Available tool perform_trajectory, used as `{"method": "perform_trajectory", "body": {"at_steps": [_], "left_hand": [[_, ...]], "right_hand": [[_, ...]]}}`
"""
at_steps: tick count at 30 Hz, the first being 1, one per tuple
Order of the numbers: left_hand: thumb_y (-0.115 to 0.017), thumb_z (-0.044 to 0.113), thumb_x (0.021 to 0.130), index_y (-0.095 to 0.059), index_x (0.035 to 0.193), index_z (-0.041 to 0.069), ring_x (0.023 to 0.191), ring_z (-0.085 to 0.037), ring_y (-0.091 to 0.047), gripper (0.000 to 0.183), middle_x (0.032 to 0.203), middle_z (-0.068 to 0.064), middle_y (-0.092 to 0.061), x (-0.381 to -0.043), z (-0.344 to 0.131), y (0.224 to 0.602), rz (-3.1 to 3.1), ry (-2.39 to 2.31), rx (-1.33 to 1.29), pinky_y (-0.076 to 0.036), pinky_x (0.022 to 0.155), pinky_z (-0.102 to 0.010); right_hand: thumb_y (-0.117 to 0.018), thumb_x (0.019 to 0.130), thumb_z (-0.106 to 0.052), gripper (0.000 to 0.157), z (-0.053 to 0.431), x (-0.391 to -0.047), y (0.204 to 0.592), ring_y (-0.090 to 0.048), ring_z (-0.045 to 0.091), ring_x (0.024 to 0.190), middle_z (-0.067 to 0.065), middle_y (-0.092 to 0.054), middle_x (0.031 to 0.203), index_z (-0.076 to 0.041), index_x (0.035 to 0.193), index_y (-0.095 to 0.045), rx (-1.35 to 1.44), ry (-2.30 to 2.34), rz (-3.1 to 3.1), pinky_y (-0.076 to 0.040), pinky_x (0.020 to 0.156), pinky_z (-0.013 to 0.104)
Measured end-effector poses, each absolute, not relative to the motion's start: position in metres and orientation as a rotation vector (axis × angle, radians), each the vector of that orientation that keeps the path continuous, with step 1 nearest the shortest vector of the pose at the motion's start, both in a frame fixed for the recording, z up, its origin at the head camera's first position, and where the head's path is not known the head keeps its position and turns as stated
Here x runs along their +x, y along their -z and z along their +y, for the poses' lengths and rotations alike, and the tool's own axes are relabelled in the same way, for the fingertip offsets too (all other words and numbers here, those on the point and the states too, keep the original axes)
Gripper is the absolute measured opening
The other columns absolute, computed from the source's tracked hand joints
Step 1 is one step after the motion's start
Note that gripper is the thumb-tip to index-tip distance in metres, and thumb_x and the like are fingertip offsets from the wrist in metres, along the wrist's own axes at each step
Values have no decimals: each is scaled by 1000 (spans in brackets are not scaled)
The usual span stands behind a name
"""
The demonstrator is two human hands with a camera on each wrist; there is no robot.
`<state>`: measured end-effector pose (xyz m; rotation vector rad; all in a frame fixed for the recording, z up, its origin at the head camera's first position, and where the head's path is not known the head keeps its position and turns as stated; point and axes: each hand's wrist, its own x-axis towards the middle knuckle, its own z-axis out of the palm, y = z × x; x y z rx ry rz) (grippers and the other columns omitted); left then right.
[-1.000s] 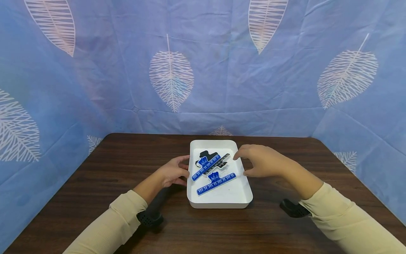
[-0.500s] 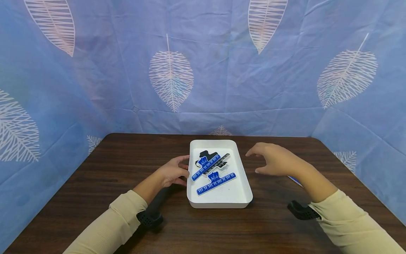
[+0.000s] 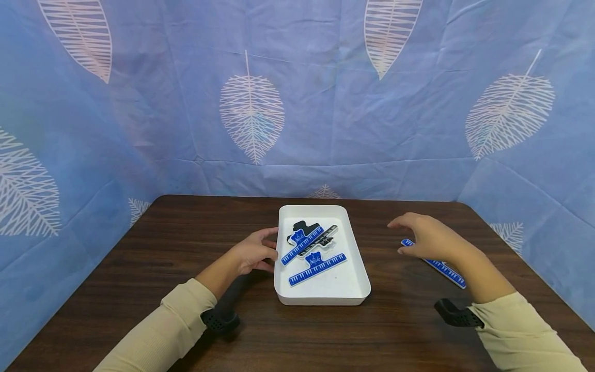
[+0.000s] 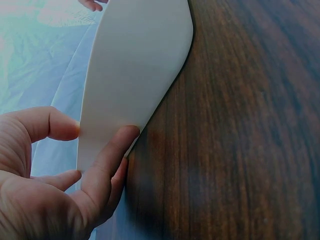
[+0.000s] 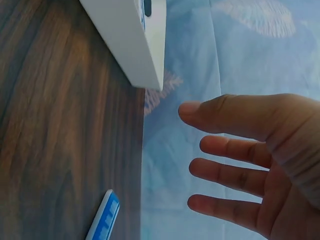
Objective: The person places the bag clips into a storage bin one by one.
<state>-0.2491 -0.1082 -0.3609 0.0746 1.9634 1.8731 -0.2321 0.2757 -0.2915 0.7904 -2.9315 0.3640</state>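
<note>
A white tray (image 3: 341,285) holds several flat clips patterned like piano keys: one blue clip (image 3: 317,269) lies apart near the front, another blue clip (image 3: 302,245) overlaps a black clip (image 3: 322,238). My left hand (image 3: 253,253) rests its fingertips against the tray's left wall; in the left wrist view the fingers (image 4: 107,165) press lightly on the outer side. My right hand (image 3: 434,238) hovers over the table right of the tray with fingers apart, holding nothing. Below it lies a blue piano-key clip (image 3: 448,274), partly hidden by the hand; its tip shows in the right wrist view.
The dark wooden table (image 3: 223,212) extends around the tray. A blue cloth with white leaf prints (image 3: 325,129) hangs behind and at both sides. A black band (image 3: 457,312) sits at the right wrist, another (image 3: 219,320) at the left.
My right hand has moved from the tray's right rim out to the right, uncovering the blue clip on the table. My left hand and the clips in the tray have stayed put.
</note>
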Motion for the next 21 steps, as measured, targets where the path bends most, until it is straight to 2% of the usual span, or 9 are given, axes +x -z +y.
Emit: {"method": "perform_trajectory", "body": {"at_steps": [4,11,16,21], "left_hand": [[-57,-12,68,-25,139,13,85,-31,-60,82,116,-23,-40,-249,-109,361,1966,-1874,72,-50,65,-46],[-59,-12,68,-26,138,13,85,-31,-60,81,116,-23,-40,-250,-109,362,1963,-1874,71,-50,65,-45],[-59,-12,68,-26,138,13,86,-31,-60,82,117,-24,-40,-250,-109,363,1958,-1878,70,-50,65,-46],[-59,-12,68,-26,138,13,86,-32,-60,81,118,-24,-40,-250,-110,362,1955,-1884,71,-50,65,-46]], "right_hand": [[-72,70,-16,51,289,-234,297,-49,31,105,11,-54,116,-7,117,-54,735,-379,-2947,-42,80,48],[-74,68,-17,55,305,-233,304,-51,36,100,18,-55,112,0,116,-54,679,-332,-2968,-43,77,50],[-73,68,-13,53,316,-237,313,-53,34,94,20,-54,112,2,115,-54,654,-292,-2987,-43,75,49],[-73,67,-10,52,325,-240,322,-48,41,100,23,-51,111,3,113,-55,628,-264,-2996,-42,76,52]]}}
